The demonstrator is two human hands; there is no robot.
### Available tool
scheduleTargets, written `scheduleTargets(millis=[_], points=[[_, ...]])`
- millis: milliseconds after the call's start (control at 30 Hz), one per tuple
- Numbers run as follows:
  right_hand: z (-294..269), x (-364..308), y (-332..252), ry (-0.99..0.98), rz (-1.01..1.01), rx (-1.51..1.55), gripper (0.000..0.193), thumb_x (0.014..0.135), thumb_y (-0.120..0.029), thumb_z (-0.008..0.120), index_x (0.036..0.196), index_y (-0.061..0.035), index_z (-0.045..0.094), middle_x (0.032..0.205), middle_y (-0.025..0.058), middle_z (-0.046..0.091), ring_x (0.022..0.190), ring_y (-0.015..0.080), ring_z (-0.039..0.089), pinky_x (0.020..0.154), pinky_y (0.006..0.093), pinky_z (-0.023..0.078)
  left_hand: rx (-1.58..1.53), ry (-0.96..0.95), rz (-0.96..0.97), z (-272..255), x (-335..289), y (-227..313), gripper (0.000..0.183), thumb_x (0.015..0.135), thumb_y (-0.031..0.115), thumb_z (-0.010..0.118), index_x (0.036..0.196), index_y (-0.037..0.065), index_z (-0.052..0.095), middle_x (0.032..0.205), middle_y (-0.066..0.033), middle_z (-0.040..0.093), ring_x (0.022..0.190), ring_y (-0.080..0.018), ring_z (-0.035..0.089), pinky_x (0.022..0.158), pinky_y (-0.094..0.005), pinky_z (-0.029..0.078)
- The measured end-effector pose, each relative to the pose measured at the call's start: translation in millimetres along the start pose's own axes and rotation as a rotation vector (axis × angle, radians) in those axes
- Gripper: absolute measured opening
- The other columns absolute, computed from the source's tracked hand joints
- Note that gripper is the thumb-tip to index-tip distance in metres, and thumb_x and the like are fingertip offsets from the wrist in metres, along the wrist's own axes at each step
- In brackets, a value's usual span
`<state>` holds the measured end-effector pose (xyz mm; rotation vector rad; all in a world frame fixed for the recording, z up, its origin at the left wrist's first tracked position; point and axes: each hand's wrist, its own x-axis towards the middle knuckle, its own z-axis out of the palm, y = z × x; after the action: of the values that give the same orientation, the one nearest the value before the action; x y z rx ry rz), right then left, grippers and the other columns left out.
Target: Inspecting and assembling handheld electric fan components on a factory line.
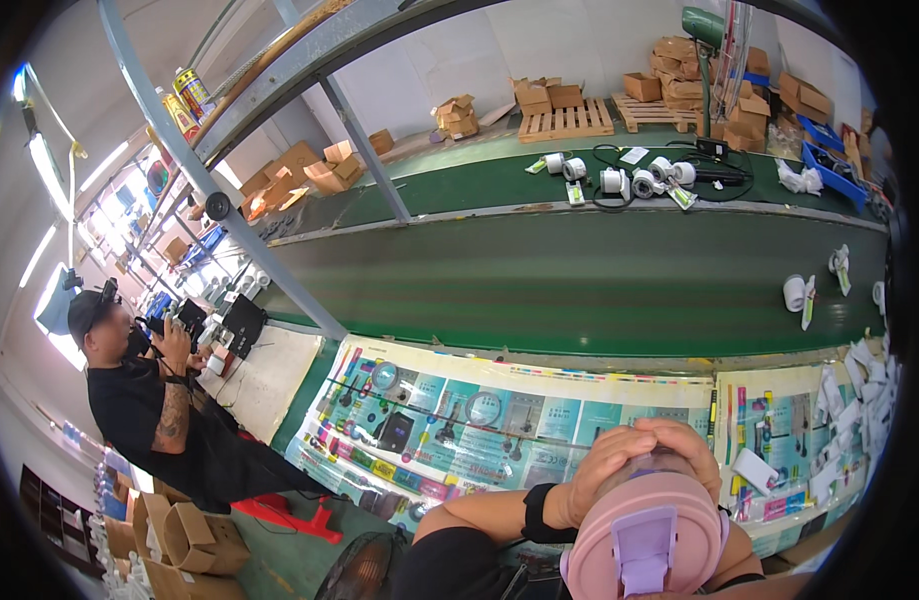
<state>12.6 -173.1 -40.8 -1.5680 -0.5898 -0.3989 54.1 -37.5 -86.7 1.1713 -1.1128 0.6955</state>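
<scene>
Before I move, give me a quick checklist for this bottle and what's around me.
1. Grip: ok; left hand and right hand are both on the bottle.
2. Pink lid: ok, it's on.
3. Purple flap: cannot tell whether it's sealed.
4. Contents: cannot tell, lid and hands hide them.
5. Setting-down room at the right: not ok, white parts crowd the printed sheets.
6. Co-worker: ok, off to the left, apart from the bottle.

Sheet-covered bench [549,425]; white pieces [847,415] heaped right.
</scene>
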Motion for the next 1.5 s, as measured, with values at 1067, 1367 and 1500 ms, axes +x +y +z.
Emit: scheduleTargets(millis=[1067,1367,1500], points=[[-1,2,-1,-0.005,-0.032,0.013,0.076,0.089,-0.062,0.017,0.115,0.0023,0.051,0.115,0.0239,0.054,0.105,0.0303,0.053,0.09,0.036,0.04,-0.01,-0.03,-0.009,-2,-2,-1,0.049,0.09,0.012,0.047,0.134,0.007,0.028,0.125,-0.025,0.045,0.114,-0.0362,0.047,0.098,-0.0528,0.031],[-5,0,-4,-0.06,0.043,0.077,0.067,0.091,-0.056,0.032,0.121,0.003,0.046,0.12,0.0228,0.051,0.109,0.0305,0.051,0.093,0.037,0.039,-0.019,-0.021,0.007,-2,1,-1,0.047,0.091,0.013,0.045,0.134,0.005,0.028,0.124,-0.0269,0.046,0.112,-0.0378,0.049,0.096,-0.0534,0.032],[-18,-5,5,-0.211,0.182,0.298,0.078,0.075,-0.038,0.07,0.132,0.0003,0.033,0.133,0.0225,0.038,0.12,0.0329,0.042,0.1,0.0391,0.033,0.036,0.034,0.028,-2,10,5,0.055,0.082,0.01,0.06,0.129,0.005,0.031,0.121,-0.025,0.049,0.108,-0.0363,0.052,0.092,-0.049,0.038]])
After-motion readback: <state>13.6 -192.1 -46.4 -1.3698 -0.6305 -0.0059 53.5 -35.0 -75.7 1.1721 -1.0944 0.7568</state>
